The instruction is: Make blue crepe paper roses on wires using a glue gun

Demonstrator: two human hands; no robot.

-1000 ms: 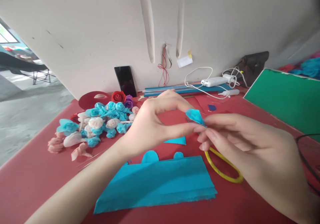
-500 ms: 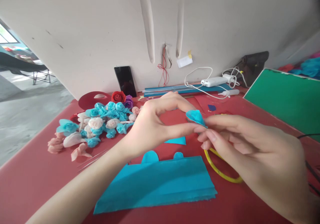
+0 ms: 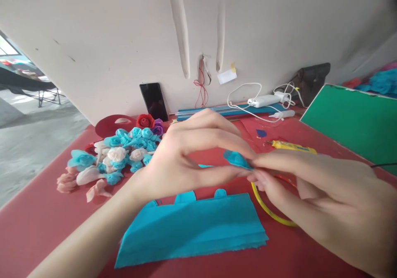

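Note:
A small blue fabric petal, curled over on itself, is pinched between both hands above the table. My left hand grips its lower right end between thumb and forefinger. My right hand closes on that same end with thumb and forefinger, its other fingers curled in. Below them a folded sheet of blue fabric lies on the red table. Rounded blue petal pieces stick out from behind the sheet's far edge. My left hand partly hides another blue scrap.
Finished blue, white and pink fabric flowers are heaped at the left. A phone leans against the wall. A yellow pen-like tool and a yellow ring lie by my right hand; a green board stands behind.
Both hands have lowered slightly, and the left fingers have come down over the petal to the joint grip. The yellow tool now shows beyond my right hand.

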